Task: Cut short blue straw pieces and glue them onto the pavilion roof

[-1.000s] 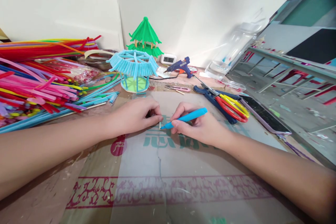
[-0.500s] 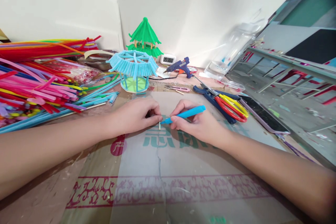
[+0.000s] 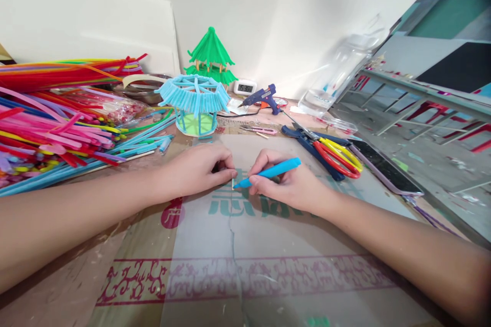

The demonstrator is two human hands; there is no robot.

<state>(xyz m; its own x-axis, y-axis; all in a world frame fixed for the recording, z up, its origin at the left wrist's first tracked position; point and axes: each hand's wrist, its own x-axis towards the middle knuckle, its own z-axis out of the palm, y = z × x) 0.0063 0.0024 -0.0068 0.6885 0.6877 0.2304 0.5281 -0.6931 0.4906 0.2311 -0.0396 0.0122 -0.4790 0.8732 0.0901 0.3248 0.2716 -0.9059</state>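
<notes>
Beneath both hands we have a printed sheet (image 3: 284, 242). Past our left hand (image 3: 205, 168) stands a blue model house (image 3: 197, 104); past our right hand (image 3: 286, 179) lie scissors (image 3: 326, 145). Our right fingers grip a blue pen (image 3: 274, 169), its tip at a small stick (image 3: 232, 184) between the hands, pinched by our left thumb and finger.

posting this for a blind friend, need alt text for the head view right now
The right hand holds a blue marker, its tip at a thin pale stick held by the left hand. Behind stands a light-blue pipe-cleaner pavilion; colourful pipe cleaners lie left, scissors right.
</notes>
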